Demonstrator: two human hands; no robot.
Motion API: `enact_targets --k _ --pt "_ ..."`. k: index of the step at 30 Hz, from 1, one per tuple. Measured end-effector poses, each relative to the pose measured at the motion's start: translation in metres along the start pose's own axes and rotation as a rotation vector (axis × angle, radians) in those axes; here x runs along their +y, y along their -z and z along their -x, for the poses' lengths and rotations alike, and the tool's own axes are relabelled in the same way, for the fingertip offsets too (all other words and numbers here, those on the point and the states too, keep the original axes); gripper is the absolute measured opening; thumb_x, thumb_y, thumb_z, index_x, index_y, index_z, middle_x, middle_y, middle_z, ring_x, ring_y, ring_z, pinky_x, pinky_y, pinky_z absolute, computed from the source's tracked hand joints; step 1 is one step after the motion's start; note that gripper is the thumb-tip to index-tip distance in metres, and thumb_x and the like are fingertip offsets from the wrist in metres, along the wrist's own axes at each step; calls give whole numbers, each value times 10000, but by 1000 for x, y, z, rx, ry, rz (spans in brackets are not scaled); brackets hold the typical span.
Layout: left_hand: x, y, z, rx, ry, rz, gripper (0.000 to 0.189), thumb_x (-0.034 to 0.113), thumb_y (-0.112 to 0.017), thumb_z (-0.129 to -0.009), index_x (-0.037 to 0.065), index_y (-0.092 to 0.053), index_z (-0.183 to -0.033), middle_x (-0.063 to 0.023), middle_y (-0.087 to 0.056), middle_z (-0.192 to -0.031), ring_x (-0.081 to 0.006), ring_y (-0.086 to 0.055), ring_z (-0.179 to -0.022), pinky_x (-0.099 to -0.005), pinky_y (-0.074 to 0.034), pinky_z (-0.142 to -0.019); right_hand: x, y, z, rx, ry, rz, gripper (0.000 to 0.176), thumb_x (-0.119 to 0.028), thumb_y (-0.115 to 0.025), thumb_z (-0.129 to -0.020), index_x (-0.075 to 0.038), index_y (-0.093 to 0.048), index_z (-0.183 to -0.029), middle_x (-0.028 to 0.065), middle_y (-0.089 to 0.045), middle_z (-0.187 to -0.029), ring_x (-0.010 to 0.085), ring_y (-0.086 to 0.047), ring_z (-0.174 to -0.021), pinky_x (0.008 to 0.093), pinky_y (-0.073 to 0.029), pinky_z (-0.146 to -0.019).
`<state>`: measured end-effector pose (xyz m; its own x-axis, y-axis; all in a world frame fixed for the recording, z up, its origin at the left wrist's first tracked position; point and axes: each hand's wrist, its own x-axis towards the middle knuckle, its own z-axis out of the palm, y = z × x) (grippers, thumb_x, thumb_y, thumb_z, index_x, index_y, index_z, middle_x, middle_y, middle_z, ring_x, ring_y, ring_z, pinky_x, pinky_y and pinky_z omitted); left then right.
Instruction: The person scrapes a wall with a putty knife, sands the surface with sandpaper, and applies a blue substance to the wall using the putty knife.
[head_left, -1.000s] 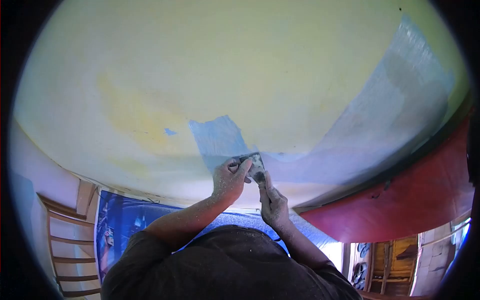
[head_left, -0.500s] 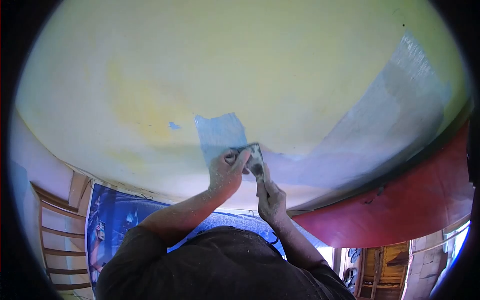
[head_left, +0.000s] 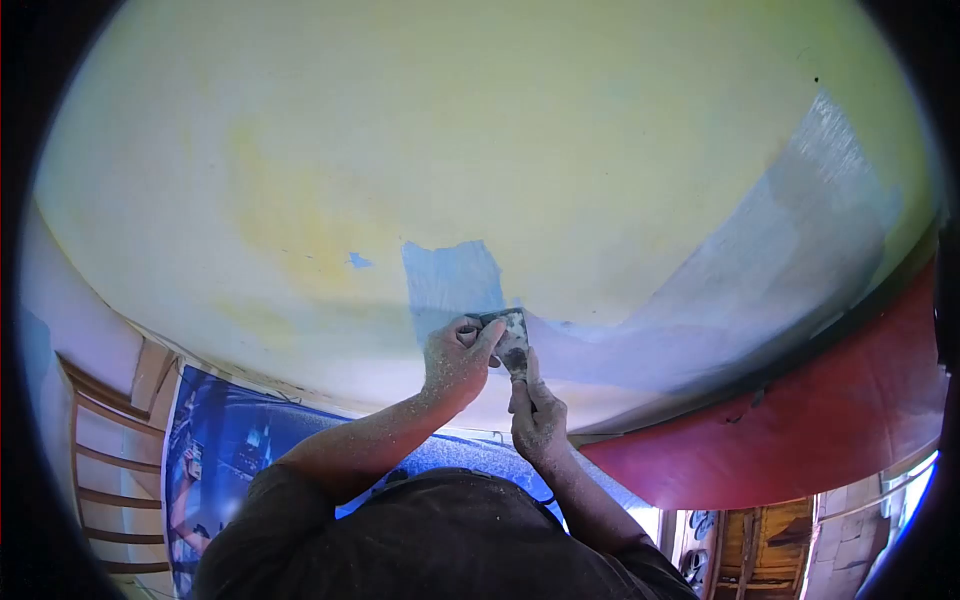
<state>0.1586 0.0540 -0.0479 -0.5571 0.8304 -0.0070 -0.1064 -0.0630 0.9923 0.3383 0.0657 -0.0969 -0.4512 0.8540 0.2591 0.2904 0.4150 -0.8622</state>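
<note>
Pale yellow paint covers the broad wall (head_left: 480, 130) that fills most of the view, with a deeper yellow stain to the left. Near its lower middle a square patch of bared blue paint (head_left: 452, 280) serves as the landmark. One tiny blue fleck (head_left: 358, 261) sits just left of the patch. One wide grey-blue strip (head_left: 790, 250) sweeps away to its right, up towards the far edge. Below that strip runs one curved red band (head_left: 800, 430).

At the lower right corner of the patch is a single small metal scraper (head_left: 513, 340), its blade speckled with paint and lying flat against the wall. Two hands work it, both dusted with pale flecks. The left hand (head_left: 458, 362), just below the patch, has its fingers curled and pressed together on the top of the blade. The right hand (head_left: 538, 415), lower and a little right of the patch, is closed around the handle with one finger stretched up along it.

Well below and left of the patch lies one blue printed sheet (head_left: 235, 440), and beyond it stands one wooden frame with horizontal rungs (head_left: 105, 470). The person's dark shirt (head_left: 440, 545) fills the bottom of the view.
</note>
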Motion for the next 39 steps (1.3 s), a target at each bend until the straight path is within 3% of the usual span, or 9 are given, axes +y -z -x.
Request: enact_targets --k 5,6,10,17,19,23,29,33,39 --pt "37 1 8 36 -16 -122 288 268 -833 -1046 -14 -780 -1019 -54 -785 -804 -95 -706 -628 -276 -471 -460 -38 11 -9 11 15 35 602 -64 -562 -1155 -8 -402 -1733 40 -659 -822 100 -627 -762 292 -549 -734" --pt "27 -3 5 11 -62 114 267 238 -832 -1046 -21 -778 -1016 -52 -789 -809 -96 -702 -632 -264 -510 -523 -43 14 -9 10 23 57 602 -69 -560 -1156 -8 -401 -1733 42 -660 -823 100 -629 -766 294 -550 -739" --pt "19 0 2 -32 -68 173 272 234 -835 -1039 -28 -762 -1029 -76 -799 -827 -110 -736 -700 -256 -578 -662 -31 20 -14 -4 83 82 606 -81 -553 -1156 5 -391 -1733 48 -675 -838 99 -625 -763 302 -553 -730" --pt "-53 97 21 -12 -146 -364 340 281 -898 -958 2 -753 -1086 -141 -777 -852 -158 -756 -779 -340 -606 -731 -1 34 22 -48 -159 -62 603 -134 -609 -1100 61 -470 -1654 102 -707 -868 148 -671 -761 321 -554 -725" --pt "-64 131 30 24 -189 -461 332 166 -887 -980 -24 -708 -1185 -72 -734 -821 -112 -720 -739 -301 -584 -679 -1 36 25 -63 -184 -139 589 -136 -612 -1080 59 -508 -1626 64 -694 -872 121 -645 -747 307 -546 -705" --pt "-57 162 56 133 -245 -594 299 141 -879 -965 12 -717 -1180 -82 -720 -834 -133 -682 -759 -321 -575 -732 -6 40 28 -97 -217 -246 541 -154 -607 -1120 34 -538 -1623 24 -669 -872 92 -609 -727 290 -531 -671" --pt "-25 127 64 -8 -368 -620 265 189 -860 -979 17 -732 -1134 -128 -751 -864 -170 -740 -809 -348 -598 -763 -4 36 16 -115 -258 -377 434 -174 -570 -1172 37 -606 -1548 0 -630 -859 45 -521 -645 241 -439 -580" --pt "-9 78 35 -193 6 -350 308 262 -849 -1017 -22 -737 -1054 -93 -758 -833 -135 -746 -751 -323 -594 -679 13 25 18 -38 -174 -321 355 -187 -544 -1188 32 -676 -1433 -21 -603 -831 25 -472 -619 233 -389 -561" --pt "-15 25 5 -152 -2 -82 403 365 -826 -1047 -32 -762 -1052 -80 -770 -792 -120 -737 -689 -300 -577 -637 6 16 22 47 -74 -193 302 -220 -548 -1193 23 -712 -1266 -16 -594 -809 50 -493 -671 273 -413 -620"
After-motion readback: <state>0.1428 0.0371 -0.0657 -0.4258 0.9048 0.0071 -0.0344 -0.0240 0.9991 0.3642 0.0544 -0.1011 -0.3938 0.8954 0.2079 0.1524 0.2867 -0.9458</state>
